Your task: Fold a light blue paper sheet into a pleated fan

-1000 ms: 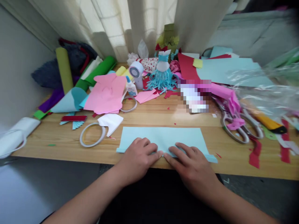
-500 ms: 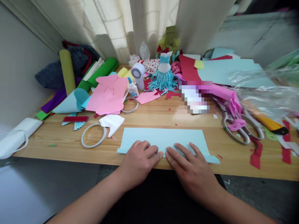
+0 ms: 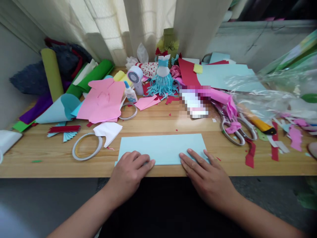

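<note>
A light blue sheet of paper (image 3: 162, 147) lies flat at the near edge of the wooden table (image 3: 158, 124). My left hand (image 3: 130, 172) presses its near left part, fingers curled and close together. My right hand (image 3: 206, 175) lies on the near right part with fingers stretched flat. A narrow folded strip runs along the sheet's near edge between the two hands. Neither hand grips anything else.
A tape ring (image 3: 86, 147) and white paper scrap (image 3: 108, 130) lie left of the sheet. Scissors (image 3: 235, 130) and an orange knife (image 3: 261, 125) lie to the right. Pink paper (image 3: 102, 100), a glue bottle (image 3: 129, 92), paper rolls and a blue paper doll (image 3: 160, 79) crowd the back.
My hands have slid apart along the sheet's near edge, the left going left and the right going right. The view has shifted a little to the right.
</note>
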Demonstrator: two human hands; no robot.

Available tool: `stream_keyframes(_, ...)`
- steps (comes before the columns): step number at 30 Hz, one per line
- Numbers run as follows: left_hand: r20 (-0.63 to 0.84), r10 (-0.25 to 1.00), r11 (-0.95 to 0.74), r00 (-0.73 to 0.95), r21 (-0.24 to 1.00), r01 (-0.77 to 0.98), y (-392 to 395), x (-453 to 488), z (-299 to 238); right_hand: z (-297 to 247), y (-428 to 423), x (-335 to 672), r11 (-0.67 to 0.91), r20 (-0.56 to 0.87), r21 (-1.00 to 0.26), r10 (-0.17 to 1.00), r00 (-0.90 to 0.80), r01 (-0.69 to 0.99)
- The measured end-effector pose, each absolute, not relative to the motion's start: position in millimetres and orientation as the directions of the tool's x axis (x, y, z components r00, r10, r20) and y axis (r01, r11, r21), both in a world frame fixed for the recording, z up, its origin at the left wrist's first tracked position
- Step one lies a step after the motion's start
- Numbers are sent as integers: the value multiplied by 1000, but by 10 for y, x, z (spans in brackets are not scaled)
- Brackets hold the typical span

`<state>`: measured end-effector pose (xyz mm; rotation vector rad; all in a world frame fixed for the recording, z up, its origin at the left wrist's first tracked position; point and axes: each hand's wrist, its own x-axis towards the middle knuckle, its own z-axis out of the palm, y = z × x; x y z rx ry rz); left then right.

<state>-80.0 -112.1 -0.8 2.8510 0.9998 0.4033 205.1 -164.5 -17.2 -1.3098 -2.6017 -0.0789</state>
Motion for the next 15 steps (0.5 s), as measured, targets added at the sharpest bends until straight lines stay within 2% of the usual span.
stream_keyframes(7, 223, 659, -752, 718, 217, 623, -1212, -981, -9, -196, -1728, 2265, 516, 275, -96, 836, -476, 851)
stream_keyframes(15, 240, 732, -680, 638, 192, 708, -1421, -1347, -53, -204, -1771, 2377, 452, 263, -108, 872, -413, 886)
